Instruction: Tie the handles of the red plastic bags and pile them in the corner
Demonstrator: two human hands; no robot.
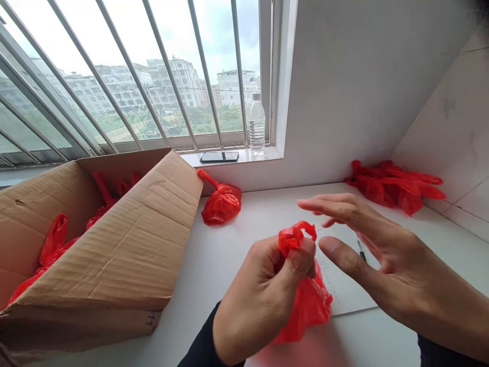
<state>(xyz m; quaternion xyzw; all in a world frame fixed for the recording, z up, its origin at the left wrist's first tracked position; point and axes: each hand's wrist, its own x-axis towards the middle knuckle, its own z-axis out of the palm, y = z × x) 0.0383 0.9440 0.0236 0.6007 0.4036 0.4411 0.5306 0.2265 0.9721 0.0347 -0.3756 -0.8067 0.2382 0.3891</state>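
My left hand (267,295) is closed round the gathered neck of a red plastic bag (309,311), whose body hangs down below the fist. A short loop of the bag's plastic sticks up above the thumb. To the right of that loop, my right hand (367,239) is held with its fingers stretched out and its thumb apart, nothing in it. The bag's contents cannot be made out. Behind the hands, a sheet of paper (349,285) with faint writing lies on the white table (214,285), and a dark pen (361,250) is partly hidden by my right hand.
An open cardboard box (141,244) holding several red bags (57,250) stands at the left. A knotted red bag (222,205) sits beside it. Loose red bags (397,186) lie at the back right. The windowsill bears a phone (219,157) and a plastic bottle (257,125).
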